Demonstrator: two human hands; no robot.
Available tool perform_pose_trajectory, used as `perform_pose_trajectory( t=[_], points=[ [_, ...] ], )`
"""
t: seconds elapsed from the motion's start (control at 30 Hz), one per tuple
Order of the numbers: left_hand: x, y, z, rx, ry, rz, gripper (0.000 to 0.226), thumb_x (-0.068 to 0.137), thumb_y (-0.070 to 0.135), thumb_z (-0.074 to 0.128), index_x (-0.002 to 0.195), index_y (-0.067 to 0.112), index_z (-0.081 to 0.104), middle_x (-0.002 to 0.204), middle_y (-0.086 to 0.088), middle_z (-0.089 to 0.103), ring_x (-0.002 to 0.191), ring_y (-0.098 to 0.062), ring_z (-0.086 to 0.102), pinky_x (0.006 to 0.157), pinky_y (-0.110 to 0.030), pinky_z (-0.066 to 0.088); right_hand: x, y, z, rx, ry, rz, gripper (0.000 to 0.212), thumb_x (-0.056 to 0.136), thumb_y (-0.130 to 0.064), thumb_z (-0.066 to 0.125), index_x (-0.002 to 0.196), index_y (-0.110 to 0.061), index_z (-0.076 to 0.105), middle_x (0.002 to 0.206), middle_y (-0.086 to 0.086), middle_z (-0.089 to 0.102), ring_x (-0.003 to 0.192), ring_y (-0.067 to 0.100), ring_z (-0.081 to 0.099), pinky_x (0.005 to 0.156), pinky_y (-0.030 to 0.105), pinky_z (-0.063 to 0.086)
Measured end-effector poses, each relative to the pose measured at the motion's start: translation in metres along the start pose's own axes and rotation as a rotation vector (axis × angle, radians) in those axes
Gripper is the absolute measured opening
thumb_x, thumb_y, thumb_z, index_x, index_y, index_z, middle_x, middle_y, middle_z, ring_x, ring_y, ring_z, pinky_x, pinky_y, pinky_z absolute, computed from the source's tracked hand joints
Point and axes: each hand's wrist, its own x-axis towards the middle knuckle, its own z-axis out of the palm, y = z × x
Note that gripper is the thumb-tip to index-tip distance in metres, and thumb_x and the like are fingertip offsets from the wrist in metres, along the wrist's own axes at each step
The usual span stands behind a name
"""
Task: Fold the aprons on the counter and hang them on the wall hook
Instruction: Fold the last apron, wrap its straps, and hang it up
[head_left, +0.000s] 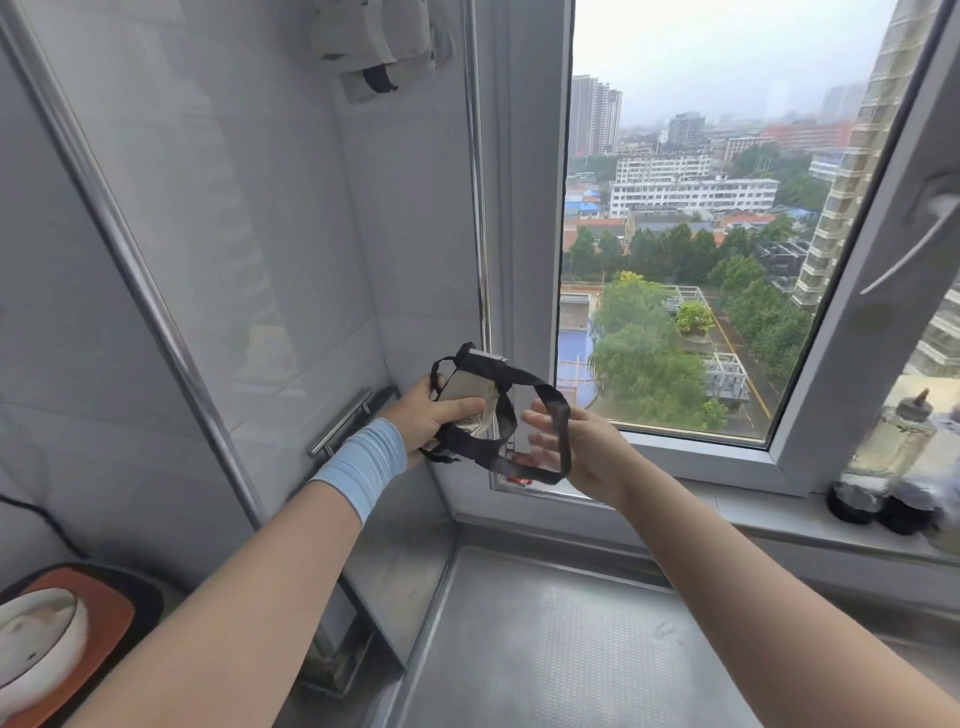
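Note:
My left hand (428, 415) grips a small folded grey apron bundle (467, 392) with black edging, held up in front of the tiled corner beside the window. A black strap loop (558, 415) runs out of the bundle to the right. My right hand (582, 449) has the loop draped over its straight, spread fingers, holding it wide. High on the wall, at the frame's top, another folded light apron (382, 41) with a black strap hangs; the hook itself is hidden.
A steel counter (545, 639) lies below my arms. A metal bar handle (340, 423) sticks out of the left wall. A bowl on an orange-and-black base (47, 644) sits bottom left. Bottles (893, 457) stand on the sill by the open window sash (852, 332).

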Motion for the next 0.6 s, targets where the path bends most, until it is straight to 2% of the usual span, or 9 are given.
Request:
perform_pose_trajectory(
  t=[0.07, 0.1, 0.13, 0.2, 0.27, 0.33, 0.43, 0.53, 0.6],
  points=[
    [0.000, 0.003, 0.005, -0.007, -0.022, -0.023, 0.075, 0.062, 0.030, 0.089, 0.122, 0.004, 0.052, 0.102, -0.012, 0.069, 0.087, -0.023, 0.070, 0.070, -0.031, 0.056, 0.016, 0.012, 0.001, -0.153, 0.084, 0.081, 0.062, 0.074, -0.026, 0.087, 0.124, -0.003, 0.058, 0.090, 0.014, 0.061, 0.065, 0.023, 0.057, 0.073, 0.041, 0.053],
    [0.000, 0.005, 0.007, 0.005, -0.035, -0.028, 0.080, 0.060, 0.034, 0.089, 0.124, 0.004, 0.052, 0.104, -0.013, 0.069, 0.090, -0.026, 0.070, 0.072, -0.033, 0.056, 0.016, 0.013, 0.006, -0.169, 0.061, 0.147, 0.076, 0.068, -0.037, 0.091, 0.128, -0.005, 0.058, 0.088, 0.013, 0.059, 0.068, 0.024, 0.054, 0.074, 0.041, 0.049],
    [0.001, 0.005, 0.008, 0.024, -0.053, -0.037, 0.083, 0.059, 0.036, 0.090, 0.125, 0.004, 0.052, 0.106, -0.014, 0.069, 0.092, -0.028, 0.070, 0.074, -0.034, 0.056, 0.017, 0.015, 0.010, -0.152, 0.015, 0.196, 0.072, 0.070, -0.044, 0.088, 0.126, -0.007, 0.061, 0.089, 0.011, 0.060, 0.073, 0.025, 0.053, 0.074, 0.038, 0.046],
    [0.000, 0.007, 0.010, 0.062, -0.066, -0.051, 0.077, 0.062, 0.034, 0.090, 0.124, 0.004, 0.054, 0.102, -0.012, 0.071, 0.091, -0.027, 0.071, 0.074, -0.033, 0.057, 0.017, 0.014, 0.012, -0.121, 0.003, 0.208, 0.039, 0.085, -0.039, 0.075, 0.108, -0.009, 0.068, 0.087, 0.005, 0.066, 0.073, 0.021, 0.056, 0.077, 0.032, 0.044],
    [-0.001, 0.006, 0.008, 0.045, -0.013, -0.058, 0.044, 0.078, 0.016, 0.080, 0.113, 0.005, 0.057, 0.089, -0.005, 0.073, 0.076, -0.016, 0.072, 0.062, -0.025, 0.056, 0.020, 0.011, 0.004, -0.015, 0.060, 0.180, 0.019, 0.085, -0.030, 0.069, 0.084, -0.012, 0.064, 0.070, 0.001, 0.059, 0.059, 0.018, 0.049, 0.075, 0.035, 0.042],
    [-0.003, 0.004, 0.007, 0.069, 0.099, -0.082, 0.036, 0.081, 0.014, 0.077, 0.111, 0.007, 0.058, 0.094, -0.008, 0.071, 0.072, -0.014, 0.069, 0.057, -0.023, 0.054, 0.019, 0.008, -0.005, 0.250, 0.108, 0.144, 0.017, 0.073, -0.021, 0.067, 0.069, -0.014, 0.052, 0.065, 0.000, 0.044, 0.051, 0.016, 0.040, 0.070, 0.031, 0.041],
    [-0.003, -0.006, 0.010, 0.242, 0.190, -0.126, 0.050, 0.074, 0.027, 0.083, 0.115, 0.014, 0.056, 0.106, -0.006, 0.067, 0.088, -0.020, 0.066, 0.073, -0.029, 0.054, 0.019, 0.011, -0.010, 0.516, 0.109, 0.029, 0.016, 0.057, -0.013, 0.066, 0.057, -0.014, 0.050, 0.075, 0.005, 0.049, 0.063, 0.019, 0.043, 0.086, 0.032, 0.035],
    [-0.001, -0.010, 0.022, 0.228, 0.224, -0.136, 0.053, 0.072, 0.027, 0.085, 0.115, 0.015, 0.055, 0.104, -0.003, 0.065, 0.087, -0.018, 0.064, 0.066, -0.027, 0.053, 0.007, 0.010, 0.003, 0.545, 0.045, -0.097, 0.013, 0.065, -0.013, 0.058, 0.057, -0.014, 0.048, 0.060, 0.004, 0.050, 0.061, 0.019, 0.045, 0.077, 0.029, 0.040],
    [-0.001, -0.008, 0.028, 0.287, 0.250, -0.106, 0.052, 0.070, 0.025, 0.086, 0.112, 0.016, 0.055, 0.104, -0.004, 0.065, 0.089, -0.021, 0.063, 0.069, -0.028, 0.051, 0.000, 0.007, 0.008, 0.414, -0.033, -0.134, 0.011, 0.075, -0.012, 0.057, 0.065, -0.013, 0.053, 0.055, 0.002, 0.046, 0.054, 0.017, 0.046, 0.064, 0.026, 0.043]
  ],
)
